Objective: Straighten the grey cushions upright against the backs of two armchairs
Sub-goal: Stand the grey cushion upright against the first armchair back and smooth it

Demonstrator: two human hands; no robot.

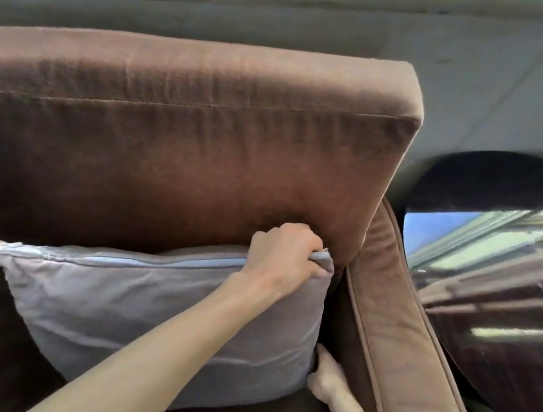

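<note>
The left hand (286,256) pinches the cushion (158,322) by its upper right corner, likely steadying it against the armchair (167,143) back; the right hand (325,377) grips its lower right edge.

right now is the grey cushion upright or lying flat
Upright: the grey cushion stands on edge, zipper on top, against the chair back, both hands gripping it.

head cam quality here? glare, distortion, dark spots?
Head view: strong wide-angle bowing, the armchair back curves. Bright window reflections glare on the glossy round table at right. Deep shadow between the grey cushion and armrest, hiding most of the right hand. Left hand well lit, slightly soft.
</note>
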